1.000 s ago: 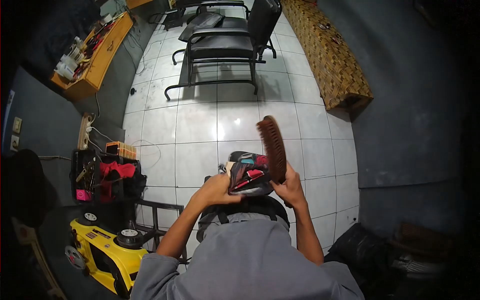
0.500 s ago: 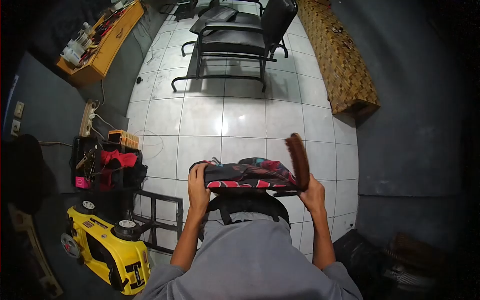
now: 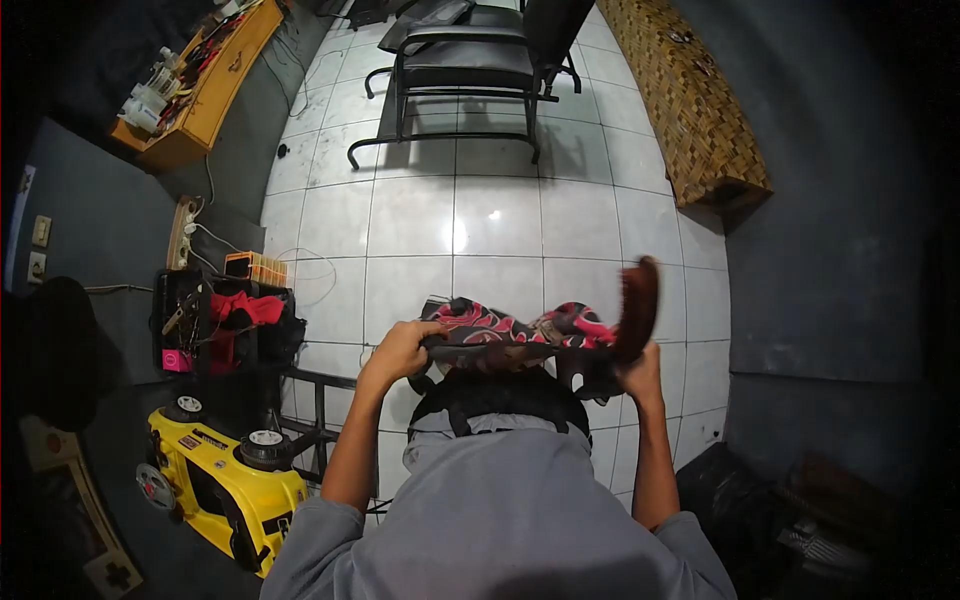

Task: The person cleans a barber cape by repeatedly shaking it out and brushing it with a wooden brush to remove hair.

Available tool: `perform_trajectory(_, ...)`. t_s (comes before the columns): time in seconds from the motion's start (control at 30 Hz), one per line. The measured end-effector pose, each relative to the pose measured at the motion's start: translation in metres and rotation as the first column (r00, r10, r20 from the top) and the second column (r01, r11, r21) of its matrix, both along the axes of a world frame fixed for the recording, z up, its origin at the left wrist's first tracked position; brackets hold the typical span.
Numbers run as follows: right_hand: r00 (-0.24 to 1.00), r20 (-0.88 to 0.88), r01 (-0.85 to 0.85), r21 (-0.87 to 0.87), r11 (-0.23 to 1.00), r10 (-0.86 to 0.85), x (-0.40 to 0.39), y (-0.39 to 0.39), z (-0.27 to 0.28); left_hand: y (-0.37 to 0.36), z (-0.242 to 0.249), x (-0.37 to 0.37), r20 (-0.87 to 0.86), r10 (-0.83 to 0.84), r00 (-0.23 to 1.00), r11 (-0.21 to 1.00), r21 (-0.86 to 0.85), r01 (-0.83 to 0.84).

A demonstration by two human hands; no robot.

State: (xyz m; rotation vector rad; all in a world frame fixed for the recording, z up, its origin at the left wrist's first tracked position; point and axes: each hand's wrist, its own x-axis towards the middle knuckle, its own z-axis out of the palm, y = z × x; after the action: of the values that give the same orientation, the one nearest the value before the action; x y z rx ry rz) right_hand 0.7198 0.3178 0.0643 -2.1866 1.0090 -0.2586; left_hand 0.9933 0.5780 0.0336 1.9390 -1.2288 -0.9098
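Observation:
A dark cloth with a red and pink pattern [image 3: 500, 330] is stretched between my two hands in front of my waist. My left hand [image 3: 402, 350] has its fingers closed over the cloth's left end. At the other end, my right hand [image 3: 640, 375] grips a brush with long brown bristles [image 3: 638, 308], which stands up above the fist. The cloth's right edge meets that same hand; how its fingers hold it is hidden behind the brush and cloth.
A black chair with tubular legs [image 3: 465, 75] stands ahead on the white tiled floor [image 3: 500, 220]. A woven bench [image 3: 690, 110] runs along the right wall. On the left are a wooden shelf [image 3: 215, 90], a black box with red cloth [image 3: 180, 325] and a yellow toy car [image 3: 215, 475].
The cloth has turned and bunched so more of its red pattern shows. My left hand has shifted inward over its end. The brush has moved right, its bristles now facing left.

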Motion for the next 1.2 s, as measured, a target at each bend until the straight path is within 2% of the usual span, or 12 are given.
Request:
perform_trajectory(0.1, 0.957, 0.036, -0.289, 0.021, 0.957, 0.288, -0.019, 0.01, -0.035, 0.013, -0.018, -0.02, 0.027, 0.071, 0.997, 0.989, 0.126, -0.073)
perform_trajectory(0.2, 0.711, -0.497, -0.356, 0.357, 0.864, 0.498, -0.068, 0.025, -0.097, 0.059, -0.085, -0.047, -0.35, 0.033, 0.936, 0.927, 0.361, 0.102)
perform_trajectory(0.33, 0.86, -0.383, 0.004, 0.665, 0.747, 0.336, -0.088, 0.031, -0.137, 0.085, -0.092, -0.056, -0.654, 0.363, 0.664, 0.915, 0.383, -0.122)
perform_trajectory(0.43, 0.77, -0.52, -0.146, 0.419, 0.896, 0.369, -0.057, 0.027, -0.162, 0.062, -0.091, -0.029, -0.577, 0.222, 0.786, 0.869, 0.483, 0.109)
perform_trajectory(0.5, 0.728, -0.629, -0.174, 0.214, 0.961, 0.272, -0.026, 0.013, -0.159, 0.068, -0.209, 0.018, -0.073, -0.222, 0.972, 0.845, 0.484, 0.229)
perform_trajectory(0.63, 0.938, -0.292, 0.132, -0.197, 0.971, -0.187, 0.056, -0.053, -0.064, -0.022, -0.073, 0.073, 0.609, 0.398, 0.686, 0.897, -0.1, -0.431)
perform_trajectory(0.73, 0.849, 0.497, 0.256, -0.683, 0.684, 0.179, 0.081, -0.094, 0.03, -0.059, 0.092, 0.078, 0.495, 0.694, 0.523, 0.709, -0.599, -0.372)
perform_trajectory(0.9, 0.803, 0.585, 0.364, -0.632, 0.684, 0.114, 0.088, -0.052, 0.108, -0.065, 0.164, 0.024, 0.223, 0.803, 0.553, 0.442, -0.844, -0.303)
perform_trajectory(1.0, 0.911, 0.392, 0.161, -0.624, 0.765, 0.128, 0.064, -0.036, 0.026, -0.044, 0.071, 0.005, 0.481, 0.643, 0.595, 0.733, -0.61, -0.299)
perform_trajectory(1.07, 0.994, 0.006, -0.106, -0.206, 0.973, 0.109, 0.022, -0.014, -0.071, -0.003, -0.029, -0.012, 0.507, 0.121, 0.854, 0.811, 0.446, -0.379)
perform_trajectory(1.13, 0.572, -0.7, -0.214, 0.375, 0.902, 0.427, -0.005, 0.001, -0.117, 0.055, -0.112, -0.035, 0.152, -0.025, 0.988, 0.583, 0.805, -0.109)
perform_trajectory(1.2, 0.414, -0.716, -0.28, 0.487, 0.827, 0.562, -0.045, 0.01, -0.149, 0.088, -0.121, -0.052, -0.01, 0.001, 1.0, 0.618, 0.786, 0.007)
